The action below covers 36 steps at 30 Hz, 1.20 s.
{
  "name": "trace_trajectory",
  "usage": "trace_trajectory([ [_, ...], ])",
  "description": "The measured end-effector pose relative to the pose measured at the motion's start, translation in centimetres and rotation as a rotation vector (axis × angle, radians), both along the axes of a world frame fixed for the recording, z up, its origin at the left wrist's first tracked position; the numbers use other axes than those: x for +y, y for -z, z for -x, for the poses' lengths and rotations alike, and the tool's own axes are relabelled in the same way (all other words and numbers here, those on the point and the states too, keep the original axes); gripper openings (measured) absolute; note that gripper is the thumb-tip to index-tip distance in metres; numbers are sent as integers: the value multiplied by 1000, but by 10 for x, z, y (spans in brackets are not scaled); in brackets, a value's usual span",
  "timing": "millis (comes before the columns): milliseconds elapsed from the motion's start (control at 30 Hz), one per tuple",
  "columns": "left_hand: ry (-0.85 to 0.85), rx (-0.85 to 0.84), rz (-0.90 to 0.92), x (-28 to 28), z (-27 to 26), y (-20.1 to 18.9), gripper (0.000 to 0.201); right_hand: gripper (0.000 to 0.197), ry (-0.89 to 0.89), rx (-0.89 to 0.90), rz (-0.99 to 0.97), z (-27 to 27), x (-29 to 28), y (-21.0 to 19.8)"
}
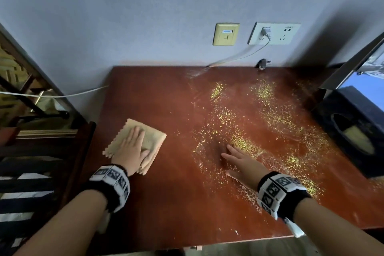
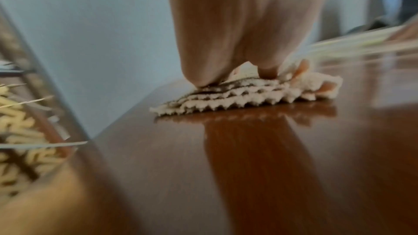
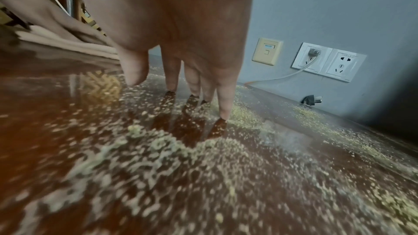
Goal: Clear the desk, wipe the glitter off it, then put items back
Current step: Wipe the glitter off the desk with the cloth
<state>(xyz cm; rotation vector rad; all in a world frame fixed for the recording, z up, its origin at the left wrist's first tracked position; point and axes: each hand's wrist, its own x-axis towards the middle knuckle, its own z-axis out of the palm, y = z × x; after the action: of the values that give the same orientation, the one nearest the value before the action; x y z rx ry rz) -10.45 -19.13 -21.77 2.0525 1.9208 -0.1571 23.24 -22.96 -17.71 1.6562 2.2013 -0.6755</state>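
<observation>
While both forearms reach forward over the reddish-brown counter (image 1: 166, 203), the left hand (image 1: 132, 148) lies palm down on a folded beige cloth (image 1: 152, 138), fingers straight and close together, pointing away from the person, the thumb lying along the cloth's right side. From the left wrist view the fingertips (image 2: 200, 78) press down on the stacked, zigzag-edged layers of the cloth (image 2: 226, 99), which sits flat on the counter (image 2: 248, 167) under that hand. The right hand (image 1: 241, 161) is held to the right of the left one, well apart from it, palm down with fingers straight and slightly spread, pointing forward and a little left; the right wrist view shows its fingertips (image 3: 224, 113) just above or barely touching the counter (image 3: 34, 113), and I cannot tell which. Yellow-green glitter (image 1: 245, 143) is scattered under, ahead of and to the right of the right hand, thick in patches, while the counter around the left hand looks bare of it. Both wrists wear black bands with patterned white blocks. Farther right of the right hand stands a dark box (image 1: 353, 131) with a round opening. Ahead of the hands, on the grey wall, are a beige plate (image 1: 226, 34) and a white socket (image 1: 274, 33) with a cord plugged in.
</observation>
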Motion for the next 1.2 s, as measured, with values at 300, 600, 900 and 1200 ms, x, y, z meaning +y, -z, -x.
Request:
trace_trajectory([
  [300,1085,109,-80,-64,-94,-2,69,58,79,-5,-6,-15,35,-1],
  [600,563,273,20,37,-33,-19,79,57,147,-8,7,-27,43,2],
  [900,992,209,-132,-138,-102,36,59,57,119,0,21,-26,12,-2],
  [1200,812,89,-82,-86,-71,6,74,56,121,26,13,-35,-1,-3],
])
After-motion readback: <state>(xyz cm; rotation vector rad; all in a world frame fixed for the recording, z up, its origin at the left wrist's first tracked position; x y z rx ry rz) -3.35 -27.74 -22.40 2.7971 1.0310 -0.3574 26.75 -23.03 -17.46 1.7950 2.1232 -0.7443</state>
